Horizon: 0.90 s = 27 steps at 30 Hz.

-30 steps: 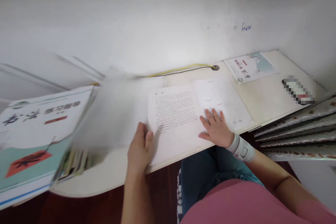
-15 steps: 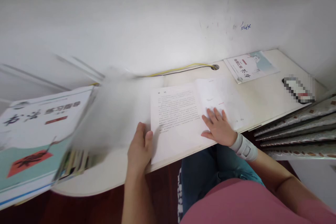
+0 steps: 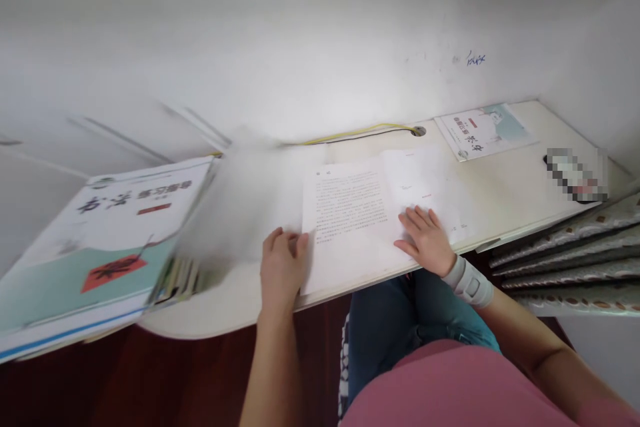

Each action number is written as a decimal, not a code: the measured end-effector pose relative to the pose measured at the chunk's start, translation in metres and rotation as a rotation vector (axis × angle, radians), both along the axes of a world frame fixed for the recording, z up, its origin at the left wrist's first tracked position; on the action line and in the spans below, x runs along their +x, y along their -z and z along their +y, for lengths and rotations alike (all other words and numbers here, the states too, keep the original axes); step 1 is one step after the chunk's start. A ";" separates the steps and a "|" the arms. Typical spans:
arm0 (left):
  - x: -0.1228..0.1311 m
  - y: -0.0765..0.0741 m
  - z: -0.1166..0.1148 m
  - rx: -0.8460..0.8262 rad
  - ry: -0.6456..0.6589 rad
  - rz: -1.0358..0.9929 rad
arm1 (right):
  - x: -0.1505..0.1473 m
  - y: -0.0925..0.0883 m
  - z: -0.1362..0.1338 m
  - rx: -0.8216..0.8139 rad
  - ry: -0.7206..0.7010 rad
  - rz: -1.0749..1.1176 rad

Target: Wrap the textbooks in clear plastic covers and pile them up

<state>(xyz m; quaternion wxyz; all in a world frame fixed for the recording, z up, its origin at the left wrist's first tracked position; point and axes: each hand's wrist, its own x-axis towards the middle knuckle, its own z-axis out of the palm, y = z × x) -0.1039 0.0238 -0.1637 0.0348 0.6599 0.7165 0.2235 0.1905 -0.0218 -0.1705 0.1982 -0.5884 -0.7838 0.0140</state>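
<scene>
An open book (image 3: 350,213) with printed text lies on the white desk (image 3: 510,193) in front of me. My left hand (image 3: 281,267) rests at the book's left edge, fingers curled over a blurred, moving page or sheet (image 3: 240,207). My right hand (image 3: 425,240) lies flat with fingers stretched out on the right-hand page, a white band on its wrist.
A stack of large workbooks with a teal and white cover (image 3: 100,247) sits at the left. A thin booklet (image 3: 483,130) lies at the far right corner beside a yellow cable (image 3: 360,133). Patterned shelves (image 3: 575,247) stand at the right, a wall behind the desk.
The view has shifted a little right and down. My left hand has moved slightly up along the book's left edge. My right hand has stayed flat on the page.
</scene>
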 end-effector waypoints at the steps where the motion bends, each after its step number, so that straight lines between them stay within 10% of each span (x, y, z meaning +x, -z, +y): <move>1: 0.005 -0.007 -0.003 -0.028 -0.036 0.062 | 0.000 0.000 0.000 0.002 -0.008 -0.005; 6: 0.027 -0.039 -0.019 -0.313 -0.128 0.395 | -0.001 0.002 0.000 0.033 -0.027 -0.035; 10: 0.024 -0.049 -0.022 -0.552 -0.122 0.262 | -0.002 0.004 0.001 0.036 -0.037 -0.037; 16: 0.032 -0.085 -0.018 -0.258 -0.016 -0.167 | -0.002 0.005 0.005 -0.063 -0.054 0.067; 23: 0.133 -0.175 0.008 -0.020 0.378 -0.324 | 0.029 -0.017 0.023 -0.225 -0.152 0.741; 27: 0.192 -0.171 0.018 -0.054 0.628 -0.285 | 0.062 -0.045 0.040 -0.325 -0.116 1.042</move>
